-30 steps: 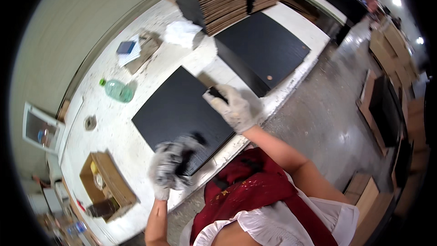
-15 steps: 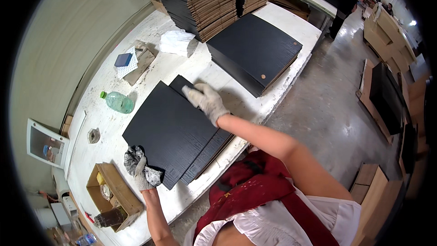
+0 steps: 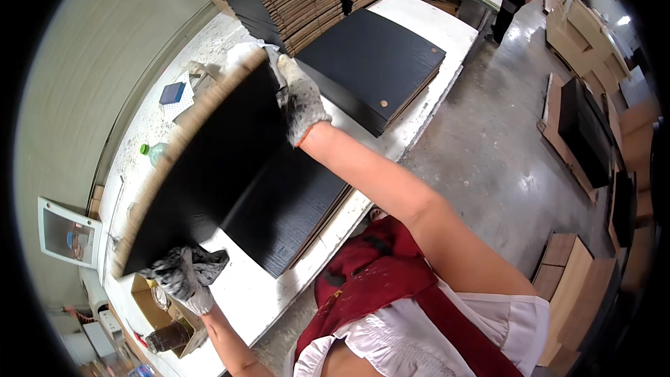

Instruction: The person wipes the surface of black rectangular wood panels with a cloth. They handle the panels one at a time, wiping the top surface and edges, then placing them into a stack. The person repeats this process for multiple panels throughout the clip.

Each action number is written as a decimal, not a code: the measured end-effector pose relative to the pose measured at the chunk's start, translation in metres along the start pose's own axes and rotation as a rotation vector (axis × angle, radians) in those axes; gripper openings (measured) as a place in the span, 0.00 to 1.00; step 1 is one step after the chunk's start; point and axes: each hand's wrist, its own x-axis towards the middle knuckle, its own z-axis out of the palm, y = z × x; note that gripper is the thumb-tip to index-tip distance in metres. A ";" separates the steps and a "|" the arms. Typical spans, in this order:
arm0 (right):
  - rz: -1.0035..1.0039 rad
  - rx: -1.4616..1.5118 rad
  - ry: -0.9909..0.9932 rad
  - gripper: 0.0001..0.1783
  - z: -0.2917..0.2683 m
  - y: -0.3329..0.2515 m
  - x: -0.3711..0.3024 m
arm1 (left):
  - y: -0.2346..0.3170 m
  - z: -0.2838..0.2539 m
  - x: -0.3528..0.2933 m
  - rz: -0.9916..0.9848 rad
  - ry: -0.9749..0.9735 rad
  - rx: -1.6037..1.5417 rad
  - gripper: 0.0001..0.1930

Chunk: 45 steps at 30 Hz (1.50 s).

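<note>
A flat black panel (image 3: 216,146) stands tilted up on edge between my two gloved hands, its pale brown edge smeared by motion. My right hand (image 3: 301,101) is closed on its far right end, the stained palm side of the glove showing. At the near left end my left hand (image 3: 187,286) grips the panel, with a black-stained rag (image 3: 211,264) bunched in the same hand. Below the raised panel lies a low stack of black panels (image 3: 286,216) on the white table (image 3: 419,10). The left fingertips are partly hidden by the rag.
Another stack of black boards (image 3: 370,56) lies at the right, with tall stacks (image 3: 314,7) behind it. A green-capped bottle (image 3: 153,152), a blue block (image 3: 172,93) and white crumpled material (image 3: 241,54) sit along the left. A wooden box (image 3: 148,300) stands near my left hand.
The top black panel has been lifted off the stack and tilted up toward the left. My right hand has moved up and left to its far end; my left hand has shifted left and down.
</note>
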 end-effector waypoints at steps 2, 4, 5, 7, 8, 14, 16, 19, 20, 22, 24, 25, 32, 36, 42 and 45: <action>-0.087 -0.064 -0.079 0.23 -0.001 -0.004 -0.012 | -0.009 -0.003 -0.004 0.016 -0.075 -0.088 0.22; -0.114 -0.162 -0.117 0.26 -0.004 -0.021 -0.043 | -0.013 -0.003 -0.011 0.063 -0.139 -0.200 0.22; -0.157 -0.197 -0.166 0.27 -0.018 -0.019 -0.047 | -0.014 -0.004 -0.018 0.087 -0.173 -0.253 0.22; -0.174 -0.227 -0.243 0.28 -0.039 -0.011 -0.049 | -0.007 -0.005 -0.027 0.160 -0.247 -0.322 0.23; -0.179 -0.324 -0.243 0.28 -0.050 -0.005 -0.047 | 0.000 -0.004 -0.033 0.197 -0.286 -0.340 0.23; -0.645 -1.325 -0.264 0.24 -0.105 -0.006 -0.043 | 0.069 0.015 -0.038 0.432 -0.387 0.164 0.22; -0.724 -1.370 -0.300 0.26 -0.111 -0.008 -0.047 | 0.054 0.024 -0.035 0.484 -0.403 0.225 0.20; -0.693 -1.540 -0.255 0.29 -0.122 -0.002 -0.045 | 0.037 0.033 -0.040 0.451 -0.418 0.299 0.20; -0.605 -1.477 -0.208 0.29 -0.121 -0.002 -0.046 | 0.037 0.029 -0.041 0.470 -0.431 0.345 0.20; -0.391 -1.380 -0.112 0.28 -0.103 -0.010 -0.063 | 0.043 0.015 -0.041 0.453 -0.512 0.353 0.20; -0.100 -1.222 0.002 0.29 -0.078 -0.025 -0.088 | 0.059 -0.002 -0.037 0.418 -0.643 0.351 0.19; -0.110 -1.008 -0.063 0.29 -0.066 -0.025 -0.107 | 0.057 -0.010 -0.038 0.353 -0.694 0.297 0.19; -0.464 -1.455 -0.082 0.27 -0.103 0.010 -0.131 | 0.053 -0.025 -0.011 -0.166 -0.450 -0.581 0.27; -0.416 -1.421 -0.159 0.27 -0.107 0.007 -0.130 | 0.068 0.038 -0.005 0.378 -0.675 -0.137 0.40; -0.420 -1.348 -0.138 0.28 -0.116 0.008 -0.132 | 0.005 0.101 0.043 1.130 -0.518 0.259 0.29; -0.321 -1.176 -0.094 0.29 -0.102 0.005 -0.135 | -0.018 0.138 0.068 0.764 -0.275 0.553 0.30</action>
